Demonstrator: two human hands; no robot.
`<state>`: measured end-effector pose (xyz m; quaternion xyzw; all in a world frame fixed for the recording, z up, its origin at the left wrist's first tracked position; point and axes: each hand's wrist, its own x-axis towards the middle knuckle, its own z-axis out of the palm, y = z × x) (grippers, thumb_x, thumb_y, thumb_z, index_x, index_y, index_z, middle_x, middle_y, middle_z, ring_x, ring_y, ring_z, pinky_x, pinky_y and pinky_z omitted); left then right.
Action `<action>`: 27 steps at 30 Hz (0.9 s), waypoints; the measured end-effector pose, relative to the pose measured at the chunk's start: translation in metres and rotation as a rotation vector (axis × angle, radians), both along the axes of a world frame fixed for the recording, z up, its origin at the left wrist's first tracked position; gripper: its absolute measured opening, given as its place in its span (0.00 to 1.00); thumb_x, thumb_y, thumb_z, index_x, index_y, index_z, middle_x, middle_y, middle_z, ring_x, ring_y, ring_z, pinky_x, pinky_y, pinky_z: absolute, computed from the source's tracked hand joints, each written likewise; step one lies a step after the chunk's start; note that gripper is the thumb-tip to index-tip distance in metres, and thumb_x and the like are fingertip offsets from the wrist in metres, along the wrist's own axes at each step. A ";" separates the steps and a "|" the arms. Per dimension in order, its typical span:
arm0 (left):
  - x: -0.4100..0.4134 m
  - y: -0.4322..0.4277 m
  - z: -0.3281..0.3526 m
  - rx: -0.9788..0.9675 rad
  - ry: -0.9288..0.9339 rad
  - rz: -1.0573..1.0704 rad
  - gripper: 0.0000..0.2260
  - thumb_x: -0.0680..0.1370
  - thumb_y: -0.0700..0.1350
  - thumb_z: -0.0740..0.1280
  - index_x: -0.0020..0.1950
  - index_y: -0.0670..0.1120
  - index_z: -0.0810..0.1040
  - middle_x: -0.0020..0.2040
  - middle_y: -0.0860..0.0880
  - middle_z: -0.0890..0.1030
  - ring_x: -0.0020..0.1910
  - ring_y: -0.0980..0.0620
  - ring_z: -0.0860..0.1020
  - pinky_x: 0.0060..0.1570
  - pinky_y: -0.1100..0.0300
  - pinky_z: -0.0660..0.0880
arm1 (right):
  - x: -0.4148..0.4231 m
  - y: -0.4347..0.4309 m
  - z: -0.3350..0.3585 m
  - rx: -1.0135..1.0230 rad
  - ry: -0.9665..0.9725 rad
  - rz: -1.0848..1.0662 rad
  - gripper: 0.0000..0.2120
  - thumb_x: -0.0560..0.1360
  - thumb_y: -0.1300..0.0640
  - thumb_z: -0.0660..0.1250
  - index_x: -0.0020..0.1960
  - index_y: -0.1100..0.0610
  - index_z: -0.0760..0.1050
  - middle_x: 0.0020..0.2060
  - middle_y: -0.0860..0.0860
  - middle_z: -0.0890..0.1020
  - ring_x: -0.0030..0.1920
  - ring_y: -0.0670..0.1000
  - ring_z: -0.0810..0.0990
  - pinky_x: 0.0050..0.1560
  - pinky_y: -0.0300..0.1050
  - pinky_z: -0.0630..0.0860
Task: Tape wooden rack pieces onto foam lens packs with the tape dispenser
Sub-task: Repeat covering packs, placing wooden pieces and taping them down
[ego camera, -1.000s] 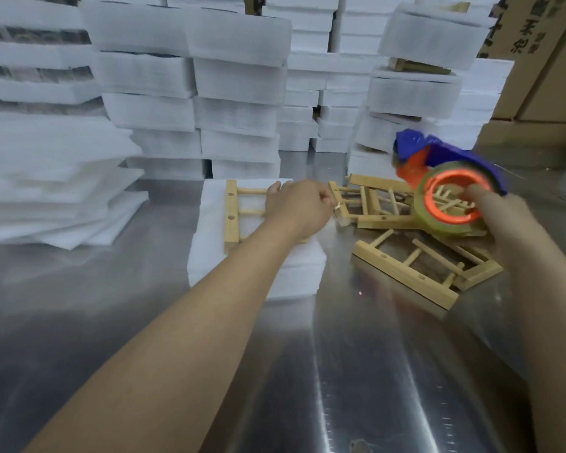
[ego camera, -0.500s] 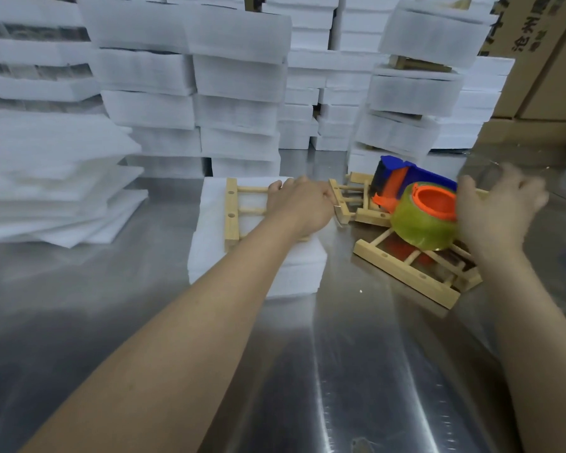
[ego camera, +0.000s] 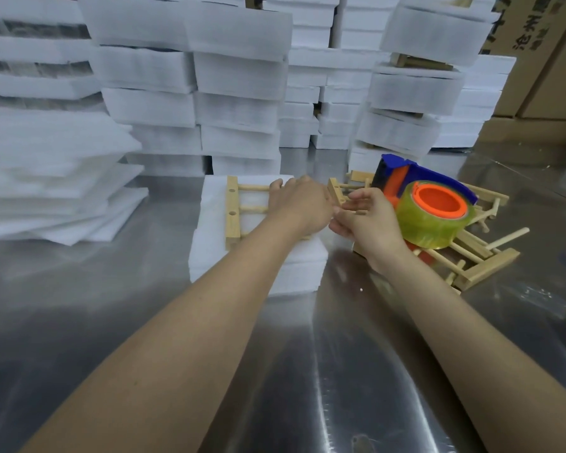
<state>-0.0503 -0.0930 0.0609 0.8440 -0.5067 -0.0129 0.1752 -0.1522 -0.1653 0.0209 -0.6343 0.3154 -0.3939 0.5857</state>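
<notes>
Steel bench (ego camera: 347, 380) fills the near part of the scene, and both bare forearms reach out over it. 1 white foam lens pack (ego camera: 209, 233) lies flat on the bench at centre, with a wooden rack piece (ego camera: 232, 212) on top of it; the rack's left rail and 2 rungs show, and the rest is under the left hand (ego camera: 299, 204). That hand lies knuckles up on the rack with its fingers bent down over it, gripping it against the foam. The right hand (ego camera: 370, 220) hovers just to the right, fingers loose and mostly straight and holding nothing, with its fingertips just beside the left hand; contact between them is unclear. Right of the right hand, the tape dispenser (ego camera: 406, 178), blue and orange with a yellowish tape roll (ego camera: 433, 223), lies on a pile of loose wooden racks (ego camera: 481, 259) with no hand on it. Tall stacks of foam packs (ego camera: 239, 76) stand along the far side, loose foam sheets (ego camera: 46, 191) are heaped at the left, and cardboard boxes (ego camera: 553, 86) stand at the far right.
</notes>
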 end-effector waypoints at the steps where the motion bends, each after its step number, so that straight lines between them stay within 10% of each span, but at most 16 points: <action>1: -0.001 0.000 0.000 0.003 -0.019 0.019 0.17 0.80 0.46 0.55 0.68 0.51 0.73 0.69 0.47 0.69 0.69 0.47 0.65 0.72 0.51 0.54 | 0.001 0.000 -0.001 -0.017 0.030 -0.012 0.14 0.73 0.70 0.70 0.51 0.58 0.69 0.53 0.58 0.73 0.42 0.52 0.81 0.37 0.40 0.80; 6: -0.004 0.002 0.002 -0.051 0.031 0.076 0.15 0.79 0.44 0.55 0.64 0.43 0.72 0.70 0.44 0.67 0.69 0.45 0.65 0.69 0.54 0.56 | 0.017 0.017 -0.012 -0.487 0.432 -0.045 0.08 0.74 0.68 0.67 0.46 0.57 0.73 0.48 0.54 0.76 0.38 0.46 0.78 0.34 0.30 0.72; 13: -0.003 0.017 0.018 -0.468 0.515 0.095 0.21 0.77 0.34 0.58 0.69 0.43 0.72 0.69 0.46 0.70 0.66 0.49 0.71 0.65 0.57 0.68 | 0.014 0.024 -0.022 -0.723 0.463 0.089 0.02 0.74 0.55 0.64 0.42 0.51 0.73 0.42 0.48 0.76 0.38 0.48 0.73 0.38 0.49 0.71; 16: 0.020 0.045 0.045 -0.794 0.780 0.038 0.15 0.76 0.31 0.58 0.48 0.47 0.81 0.50 0.47 0.82 0.48 0.53 0.79 0.55 0.58 0.77 | 0.018 0.022 -0.026 -0.731 0.472 0.083 0.09 0.73 0.64 0.63 0.39 0.51 0.72 0.40 0.45 0.75 0.34 0.42 0.69 0.35 0.40 0.65; 19: 0.058 0.086 0.040 -1.121 0.546 0.313 0.12 0.74 0.36 0.58 0.38 0.53 0.71 0.38 0.54 0.78 0.38 0.53 0.77 0.40 0.58 0.74 | 0.022 0.020 -0.020 -0.548 0.338 -0.030 0.10 0.77 0.66 0.61 0.45 0.53 0.76 0.40 0.46 0.78 0.35 0.40 0.73 0.36 0.32 0.68; 24: 0.079 0.120 -0.061 -0.786 0.575 0.471 0.11 0.80 0.41 0.56 0.37 0.48 0.65 0.37 0.51 0.71 0.39 0.49 0.68 0.35 0.55 0.63 | 0.024 0.028 -0.014 -0.267 0.280 -0.099 0.12 0.80 0.60 0.59 0.53 0.57 0.81 0.39 0.51 0.83 0.35 0.42 0.79 0.36 0.34 0.73; 27: 0.081 0.116 -0.067 -0.632 0.589 0.297 0.16 0.81 0.42 0.53 0.33 0.52 0.60 0.33 0.52 0.64 0.35 0.47 0.58 0.33 0.49 0.61 | 0.023 0.039 -0.013 -0.293 0.308 -0.010 0.21 0.80 0.59 0.58 0.35 0.47 0.82 0.32 0.45 0.82 0.36 0.44 0.78 0.37 0.42 0.71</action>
